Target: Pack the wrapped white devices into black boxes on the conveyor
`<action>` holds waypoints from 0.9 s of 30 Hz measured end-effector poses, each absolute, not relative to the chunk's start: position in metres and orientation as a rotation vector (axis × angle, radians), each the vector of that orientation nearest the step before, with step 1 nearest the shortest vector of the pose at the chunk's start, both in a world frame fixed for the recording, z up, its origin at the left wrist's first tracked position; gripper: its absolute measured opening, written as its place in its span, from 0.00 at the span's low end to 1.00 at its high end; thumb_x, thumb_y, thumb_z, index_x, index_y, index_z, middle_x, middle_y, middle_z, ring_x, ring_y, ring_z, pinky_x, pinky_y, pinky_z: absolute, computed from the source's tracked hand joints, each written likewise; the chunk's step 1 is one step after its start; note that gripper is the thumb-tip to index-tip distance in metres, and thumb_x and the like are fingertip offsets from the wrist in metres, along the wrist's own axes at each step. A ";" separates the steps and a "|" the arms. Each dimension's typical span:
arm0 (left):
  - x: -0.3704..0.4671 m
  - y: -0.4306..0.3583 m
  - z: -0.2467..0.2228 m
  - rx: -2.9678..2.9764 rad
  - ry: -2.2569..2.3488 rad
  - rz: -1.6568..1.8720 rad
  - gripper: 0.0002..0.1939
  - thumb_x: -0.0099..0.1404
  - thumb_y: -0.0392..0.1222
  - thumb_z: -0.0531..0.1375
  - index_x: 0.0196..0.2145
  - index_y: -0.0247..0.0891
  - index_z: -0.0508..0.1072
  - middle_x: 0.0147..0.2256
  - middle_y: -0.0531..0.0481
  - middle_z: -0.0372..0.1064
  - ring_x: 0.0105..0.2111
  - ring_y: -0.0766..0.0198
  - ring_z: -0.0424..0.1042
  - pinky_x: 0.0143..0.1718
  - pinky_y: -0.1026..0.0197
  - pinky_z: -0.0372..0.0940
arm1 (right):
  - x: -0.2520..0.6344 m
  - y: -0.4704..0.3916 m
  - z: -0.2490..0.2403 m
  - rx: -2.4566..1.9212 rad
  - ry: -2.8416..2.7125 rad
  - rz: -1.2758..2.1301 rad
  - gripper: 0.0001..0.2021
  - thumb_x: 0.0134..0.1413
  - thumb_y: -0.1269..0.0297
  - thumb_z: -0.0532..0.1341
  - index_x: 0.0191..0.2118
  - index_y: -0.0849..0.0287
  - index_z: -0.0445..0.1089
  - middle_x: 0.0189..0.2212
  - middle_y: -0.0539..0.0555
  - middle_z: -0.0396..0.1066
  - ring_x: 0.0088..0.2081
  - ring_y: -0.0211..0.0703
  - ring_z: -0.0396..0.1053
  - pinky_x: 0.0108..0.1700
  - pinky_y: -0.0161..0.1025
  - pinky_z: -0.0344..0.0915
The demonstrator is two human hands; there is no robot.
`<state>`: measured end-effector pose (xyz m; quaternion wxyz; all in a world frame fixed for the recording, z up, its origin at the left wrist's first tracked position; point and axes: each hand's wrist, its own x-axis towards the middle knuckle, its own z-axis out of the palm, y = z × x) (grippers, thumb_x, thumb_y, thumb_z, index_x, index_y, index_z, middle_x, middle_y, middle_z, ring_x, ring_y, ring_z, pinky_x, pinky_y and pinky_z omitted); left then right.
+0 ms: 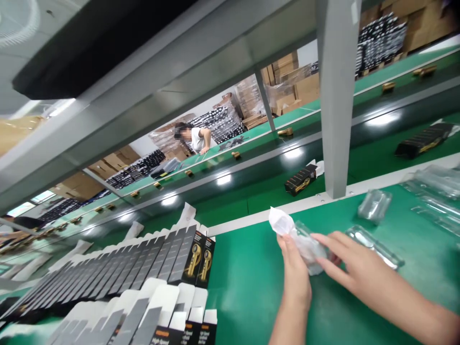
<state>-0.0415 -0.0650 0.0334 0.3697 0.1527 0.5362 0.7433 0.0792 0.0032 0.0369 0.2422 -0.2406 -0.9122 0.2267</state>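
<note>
My left hand (295,273) is closed round a white wrapped bundle (281,221) set against a clear plastic tray (312,247). What the white wrapping holds is hidden. My right hand (350,263) grips the right side of the same tray, thumb below and fingers on top. Just beyond the right fingers, another clear plastic tray (375,247) lies on the green table (244,287). A smaller clear tray (374,206) sits behind it.
Rows of black boxes (179,256) with raised white flaps fill the left. A grey post (336,96) rises behind the table. Past it, a green conveyor (233,206) carries a black box (302,179). More clear trays (440,191) lie at right. A co-worker (197,139) bends over the far side.
</note>
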 end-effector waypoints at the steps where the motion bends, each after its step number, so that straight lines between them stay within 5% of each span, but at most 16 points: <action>1: -0.039 -0.066 0.033 0.408 1.341 1.897 0.36 0.61 0.69 0.51 0.54 0.36 0.64 0.50 0.39 0.67 0.58 0.55 0.61 0.60 0.56 0.55 | 0.075 -0.001 0.035 -0.613 -2.512 0.572 0.17 0.65 0.59 0.50 0.57 0.54 0.58 0.40 0.55 0.66 0.36 0.41 0.71 0.37 0.40 0.72; 7: -0.030 -0.071 0.035 0.393 1.221 1.851 0.32 0.63 0.59 0.56 0.58 0.40 0.60 0.56 0.41 0.62 0.58 0.56 0.61 0.60 0.59 0.55 | 0.079 -0.010 0.010 -0.571 -2.584 0.083 0.24 0.64 0.67 0.50 0.64 0.60 0.49 0.47 0.61 0.66 0.44 0.52 0.68 0.41 0.52 0.71; 12: -0.026 -0.070 0.040 0.371 1.099 1.836 0.32 0.64 0.41 0.59 0.62 0.39 0.50 0.54 0.41 0.64 0.57 0.58 0.63 0.59 0.57 0.57 | 0.083 -0.003 0.010 -0.597 -2.571 0.067 0.23 0.65 0.65 0.50 0.64 0.56 0.51 0.46 0.60 0.67 0.43 0.50 0.68 0.42 0.50 0.71; 15: -0.029 -0.069 0.041 0.404 1.128 1.860 0.31 0.63 0.38 0.60 0.60 0.37 0.52 0.51 0.40 0.66 0.53 0.56 0.67 0.56 0.54 0.61 | 0.084 0.000 0.012 -0.612 -2.541 0.085 0.23 0.64 0.63 0.51 0.63 0.52 0.51 0.44 0.58 0.68 0.43 0.51 0.68 0.42 0.53 0.70; 19: -0.032 -0.070 0.048 0.430 1.190 1.876 0.29 0.60 0.38 0.62 0.57 0.37 0.58 0.50 0.41 0.67 0.50 0.56 0.69 0.55 0.53 0.62 | 0.087 0.008 0.015 -0.568 -2.497 0.243 0.24 0.63 0.56 0.53 0.63 0.45 0.51 0.51 0.58 0.65 0.51 0.53 0.65 0.48 0.53 0.69; 23: -0.025 -0.072 0.049 0.455 1.199 1.865 0.27 0.58 0.38 0.63 0.54 0.37 0.62 0.49 0.41 0.68 0.50 0.54 0.69 0.56 0.54 0.61 | 0.090 0.017 0.012 -0.639 -2.482 0.618 0.29 0.65 0.54 0.49 0.67 0.48 0.39 0.65 0.57 0.50 0.62 0.51 0.54 0.57 0.48 0.64; 27: -0.017 -0.075 0.039 0.587 1.251 1.765 0.25 0.59 0.41 0.61 0.54 0.37 0.64 0.46 0.42 0.70 0.47 0.54 0.71 0.52 0.55 0.64 | 0.094 0.026 -0.003 -0.652 -2.492 0.979 0.24 0.65 0.52 0.48 0.64 0.41 0.46 0.62 0.49 0.58 0.59 0.47 0.60 0.56 0.42 0.66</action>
